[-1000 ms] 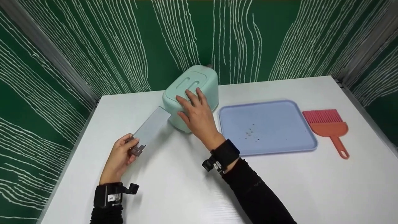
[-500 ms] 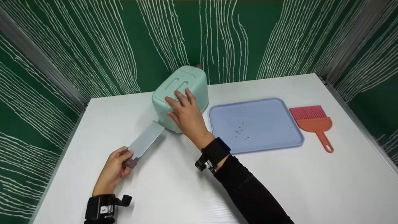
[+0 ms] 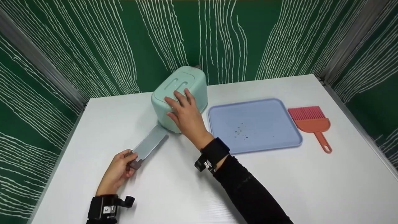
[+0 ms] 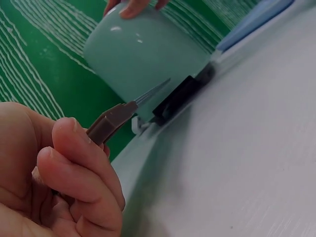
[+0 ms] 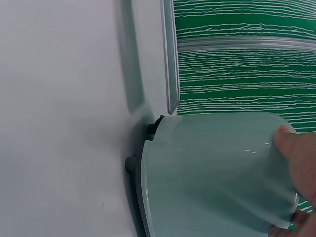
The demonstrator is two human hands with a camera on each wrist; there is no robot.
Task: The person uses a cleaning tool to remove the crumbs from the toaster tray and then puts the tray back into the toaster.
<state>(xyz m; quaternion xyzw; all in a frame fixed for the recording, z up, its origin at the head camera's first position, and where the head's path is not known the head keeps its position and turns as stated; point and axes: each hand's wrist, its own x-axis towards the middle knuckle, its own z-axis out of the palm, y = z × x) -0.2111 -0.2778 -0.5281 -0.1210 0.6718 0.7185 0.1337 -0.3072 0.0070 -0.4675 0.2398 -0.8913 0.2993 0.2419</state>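
Observation:
A mint-green toaster (image 3: pixel 199 93) with two long recesses on top stands near the back wall. Spread fingers of my right hand (image 3: pixel 188 116) rest over its top edge, the thumb on its near side. My left hand (image 3: pixel 115 169) pinches the brown handle of a flat metal crumb tray (image 3: pixel 150 143). The tray's far end overlaps the toaster's lower edge in the head view. In the left wrist view, the crumb tray (image 4: pixel 148 95) points at a dark band (image 4: pixel 174 102) along the toaster's base. The right wrist view shows the toaster's smooth end (image 5: pixel 217 168) close up.
To the right of the toaster lies a blue tray (image 3: pixel 264 121) with dark crumbs (image 3: pixel 240 130) on it. Beside that is a red brush (image 3: pixel 312 124) with an orange handle. Green walls with white lines border the white table (image 3: pixel 174 186).
My left hand has lowered the crumb tray, and its far end now sits at the toaster's base. The right hand stays on the toaster. The whole head view has shifted slightly.

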